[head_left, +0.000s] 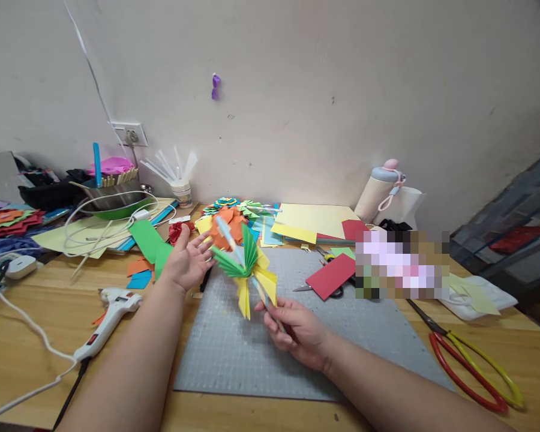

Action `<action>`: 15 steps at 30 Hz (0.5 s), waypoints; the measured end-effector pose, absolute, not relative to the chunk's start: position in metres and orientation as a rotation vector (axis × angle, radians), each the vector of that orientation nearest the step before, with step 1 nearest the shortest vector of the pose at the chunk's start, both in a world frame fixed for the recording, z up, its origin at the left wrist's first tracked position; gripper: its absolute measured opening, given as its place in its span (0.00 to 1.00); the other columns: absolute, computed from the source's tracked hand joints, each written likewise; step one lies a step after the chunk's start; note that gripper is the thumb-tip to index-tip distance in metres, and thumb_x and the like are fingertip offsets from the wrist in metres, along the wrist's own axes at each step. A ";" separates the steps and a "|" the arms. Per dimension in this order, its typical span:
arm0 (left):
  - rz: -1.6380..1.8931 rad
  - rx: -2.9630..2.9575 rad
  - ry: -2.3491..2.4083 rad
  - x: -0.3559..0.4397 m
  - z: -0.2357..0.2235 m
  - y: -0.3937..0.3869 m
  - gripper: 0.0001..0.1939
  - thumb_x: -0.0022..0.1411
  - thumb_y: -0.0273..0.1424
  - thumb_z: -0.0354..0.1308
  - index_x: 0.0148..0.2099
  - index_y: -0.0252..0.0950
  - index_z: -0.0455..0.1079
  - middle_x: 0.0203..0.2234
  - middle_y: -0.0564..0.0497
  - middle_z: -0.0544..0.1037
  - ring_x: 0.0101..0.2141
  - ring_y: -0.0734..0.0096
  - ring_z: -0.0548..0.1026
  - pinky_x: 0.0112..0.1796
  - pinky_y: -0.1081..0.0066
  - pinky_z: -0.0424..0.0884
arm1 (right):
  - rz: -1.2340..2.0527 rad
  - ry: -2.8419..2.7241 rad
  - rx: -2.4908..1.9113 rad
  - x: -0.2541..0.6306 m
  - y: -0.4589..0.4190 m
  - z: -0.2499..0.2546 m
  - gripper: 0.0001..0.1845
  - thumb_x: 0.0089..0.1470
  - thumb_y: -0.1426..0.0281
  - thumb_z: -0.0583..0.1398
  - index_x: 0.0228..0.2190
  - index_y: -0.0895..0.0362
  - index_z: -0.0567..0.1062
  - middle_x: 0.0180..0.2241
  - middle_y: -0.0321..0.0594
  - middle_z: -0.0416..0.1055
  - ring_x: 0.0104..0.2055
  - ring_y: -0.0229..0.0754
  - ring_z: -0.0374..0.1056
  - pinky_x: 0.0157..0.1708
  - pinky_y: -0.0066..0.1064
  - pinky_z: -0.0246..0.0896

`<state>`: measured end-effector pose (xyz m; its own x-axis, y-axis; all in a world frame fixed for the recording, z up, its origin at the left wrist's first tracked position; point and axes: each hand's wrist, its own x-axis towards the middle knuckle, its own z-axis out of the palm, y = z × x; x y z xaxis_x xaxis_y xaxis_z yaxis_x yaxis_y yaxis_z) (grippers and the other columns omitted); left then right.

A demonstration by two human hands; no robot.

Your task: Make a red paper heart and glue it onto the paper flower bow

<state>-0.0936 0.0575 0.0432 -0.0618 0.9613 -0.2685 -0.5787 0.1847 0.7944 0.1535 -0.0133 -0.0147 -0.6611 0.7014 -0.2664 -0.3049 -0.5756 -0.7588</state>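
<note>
My right hand (297, 330) is closed round the lower end of a rolled-paper stick that carries a paper flower (247, 264). Pleated green and yellow paper fans spread out around the stick, and its pale upper end sticks up past them, slightly blurred. The flower is held tilted above a grey cutting mat (234, 360). Palm up, my left hand (186, 261) has its fingers spread beside the green fan and holds nothing. Behind the flower lies an orange paper piece (229, 225).
A white glue gun (110, 318) with a cord lies at left. Large scissors (468, 360) with red and yellow handles lie at right. Red paper (330, 276) covers part of smaller scissors on the mat. A bottle (378, 189) and a cup of glue sticks (181, 193) stand by the wall.
</note>
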 end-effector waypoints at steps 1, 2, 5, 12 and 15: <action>1.372 0.536 0.959 -0.091 0.041 0.058 0.28 0.61 0.52 0.50 0.51 0.35 0.67 0.50 0.40 0.75 0.48 0.58 0.75 0.40 0.64 0.74 | 2.118 -0.963 -0.793 0.152 -0.013 -0.014 0.20 0.45 0.59 0.66 0.37 0.59 0.72 0.21 0.29 0.63 0.14 0.25 0.52 0.13 0.20 0.40; 1.378 0.561 0.969 -0.086 0.037 0.059 0.29 0.61 0.52 0.49 0.52 0.35 0.66 0.51 0.39 0.74 0.50 0.59 0.73 0.41 0.65 0.73 | 1.997 -0.997 -0.839 0.151 -0.012 -0.014 0.22 0.43 0.58 0.67 0.37 0.58 0.72 0.22 0.30 0.65 0.16 0.27 0.56 0.14 0.20 0.46; 1.320 0.659 0.974 -0.062 0.024 0.056 0.25 0.62 0.48 0.52 0.52 0.34 0.67 0.52 0.38 0.73 0.52 0.59 0.72 0.43 0.66 0.71 | 1.710 -1.052 -0.972 0.150 -0.008 -0.016 0.25 0.40 0.54 0.68 0.34 0.58 0.72 0.23 0.33 0.68 0.21 0.34 0.65 0.19 0.25 0.57; 1.226 0.919 0.811 0.005 0.006 0.035 0.30 0.45 0.44 0.69 0.50 0.38 0.71 0.47 0.42 0.77 0.50 0.54 0.72 0.48 0.64 0.66 | 1.379 -1.031 -1.113 0.150 0.006 -0.031 0.24 0.40 0.58 0.68 0.37 0.57 0.70 0.21 0.29 0.65 0.20 0.36 0.67 0.20 0.28 0.60; 1.276 0.967 0.823 0.018 0.005 0.034 0.24 0.45 0.39 0.70 0.45 0.39 0.73 0.41 0.46 0.79 0.44 0.57 0.75 0.42 0.67 0.68 | 1.361 -1.044 -1.128 0.147 0.008 -0.034 0.26 0.41 0.60 0.67 0.41 0.57 0.69 0.23 0.29 0.66 0.20 0.36 0.66 0.21 0.28 0.61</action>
<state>0.0182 0.0342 0.0049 0.1269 0.9917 0.0222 -0.3893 0.0292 0.9206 0.1467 0.0078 -0.0342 -0.0223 0.9964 -0.0824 -0.1785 -0.0851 -0.9803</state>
